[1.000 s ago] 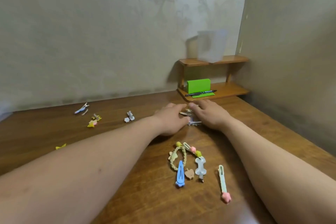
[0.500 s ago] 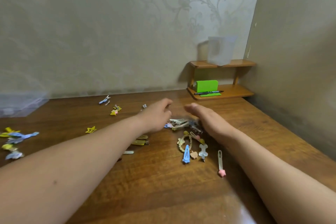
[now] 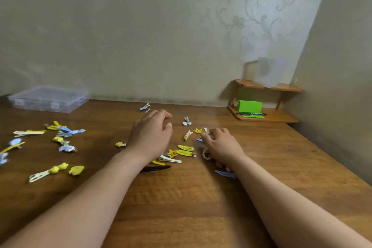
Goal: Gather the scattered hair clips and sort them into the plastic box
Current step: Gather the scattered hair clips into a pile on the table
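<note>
Your left hand (image 3: 153, 135) relaxed, empty — yellow oval snap hair clips (image 3: 185, 148) lie between your hands; right hand (image 3: 221, 145) curled over clips, grasp unclear.

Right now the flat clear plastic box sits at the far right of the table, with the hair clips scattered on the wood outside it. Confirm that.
One detail is wrong: the plastic box sits at the far left of the table, not the far right, as the head view shows. The rest stands: the hair clips lie scattered on the wood outside it.
</note>
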The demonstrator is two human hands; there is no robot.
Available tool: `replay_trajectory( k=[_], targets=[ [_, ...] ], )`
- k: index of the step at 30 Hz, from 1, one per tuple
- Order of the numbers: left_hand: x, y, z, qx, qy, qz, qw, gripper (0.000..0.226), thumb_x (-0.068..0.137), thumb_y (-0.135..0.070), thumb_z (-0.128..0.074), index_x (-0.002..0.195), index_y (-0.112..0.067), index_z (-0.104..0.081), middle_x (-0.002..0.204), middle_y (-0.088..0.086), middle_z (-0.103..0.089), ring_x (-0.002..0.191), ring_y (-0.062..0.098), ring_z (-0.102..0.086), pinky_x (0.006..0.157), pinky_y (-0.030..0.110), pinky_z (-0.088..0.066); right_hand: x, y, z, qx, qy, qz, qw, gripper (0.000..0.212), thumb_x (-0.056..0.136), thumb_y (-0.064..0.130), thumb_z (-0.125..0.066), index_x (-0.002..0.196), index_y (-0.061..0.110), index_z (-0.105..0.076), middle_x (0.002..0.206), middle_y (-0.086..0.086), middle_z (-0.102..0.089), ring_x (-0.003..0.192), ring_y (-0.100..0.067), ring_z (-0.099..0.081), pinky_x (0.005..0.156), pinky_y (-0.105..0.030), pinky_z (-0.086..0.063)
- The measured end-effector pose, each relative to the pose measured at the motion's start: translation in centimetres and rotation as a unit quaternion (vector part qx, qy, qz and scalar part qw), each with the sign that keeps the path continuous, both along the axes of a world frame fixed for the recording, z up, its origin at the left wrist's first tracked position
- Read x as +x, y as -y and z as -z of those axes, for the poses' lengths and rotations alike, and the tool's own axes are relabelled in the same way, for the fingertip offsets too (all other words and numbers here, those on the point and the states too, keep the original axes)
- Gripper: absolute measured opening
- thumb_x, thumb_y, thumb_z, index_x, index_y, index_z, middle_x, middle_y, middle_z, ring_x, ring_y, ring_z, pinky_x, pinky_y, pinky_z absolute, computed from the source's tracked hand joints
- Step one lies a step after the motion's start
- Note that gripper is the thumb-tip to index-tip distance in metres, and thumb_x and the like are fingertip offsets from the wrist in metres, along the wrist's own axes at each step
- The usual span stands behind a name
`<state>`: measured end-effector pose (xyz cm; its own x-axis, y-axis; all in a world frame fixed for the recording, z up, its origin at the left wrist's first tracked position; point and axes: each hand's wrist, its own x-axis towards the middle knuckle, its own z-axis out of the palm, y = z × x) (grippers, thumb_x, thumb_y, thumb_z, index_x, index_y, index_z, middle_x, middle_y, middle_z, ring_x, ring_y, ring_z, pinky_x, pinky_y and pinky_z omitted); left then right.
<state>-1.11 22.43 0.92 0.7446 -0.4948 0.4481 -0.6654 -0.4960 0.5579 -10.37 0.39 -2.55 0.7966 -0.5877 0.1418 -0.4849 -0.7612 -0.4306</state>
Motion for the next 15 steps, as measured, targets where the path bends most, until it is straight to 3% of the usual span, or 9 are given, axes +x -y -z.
replay_trajectory(
  k=[6, 10, 13, 15],
  targets=[
    [3.6, -2.0, 0.4, 0.08, -0.013, -0.034, 0.996, 0.025, 0.106, -0.033, -0.052, 0.126, -0.028, -0.066, 0.134, -0.007, -0.062, 0.127, 0.021, -0.058, 0.111, 0.04, -0.04, 5.5, -4.2, 0.5, -0.008, 0.016, -0.038, 0.999, 0.052, 0.1, 0.057, -0.05, 0.139, 0.024, -0.056, 0.143, -0.003, -0.051, 0.124, -0.027, -0.058, 0.098, -0.039, -0.05],
    [5.7, -1.9, 0.3, 0.071, -0.045, -0.035, 0.996, 0.027, 0.106, -0.032, -0.052, 0.129, -0.028, -0.065, 0.135, -0.006, -0.06, 0.122, 0.023, -0.061, 0.109, 0.045, -0.047, 8.7, -5.6, 0.9, -0.001, 0.025, -0.074, 0.997, 0.051, 0.1, 0.056, -0.051, 0.137, 0.023, -0.057, 0.139, -0.001, -0.054, 0.122, -0.025, -0.059, 0.096, -0.039, -0.05],
    [9.3, -1.0, 0.1, 0.069, -0.062, -0.044, 0.995, 0.027, 0.105, -0.033, -0.053, 0.13, -0.026, -0.064, 0.134, -0.003, -0.058, 0.118, 0.025, -0.062, 0.105, 0.045, -0.051, 11.1, -4.8, 0.4, 0.068, 0.112, -0.094, 0.987, 0.052, 0.097, 0.06, -0.052, 0.119, 0.016, -0.067, 0.116, -0.002, -0.066, 0.103, -0.019, -0.064, 0.082, -0.034, -0.05],
    [12.1, -0.1, 0.1, 0.068, -0.083, -0.05, 0.993, 0.029, 0.105, -0.03, -0.056, 0.131, -0.021, -0.064, 0.138, 0.003, -0.057, 0.12, 0.027, -0.06, 0.103, 0.036, -0.049, 12.4, -2.8, -0.2, 0.114, 0.189, -0.043, 0.974, 0.044, 0.097, 0.054, -0.054, 0.102, 0.013, -0.068, 0.1, -0.004, -0.07, 0.09, -0.021, -0.065, 0.074, -0.033, -0.047]
  ],
)
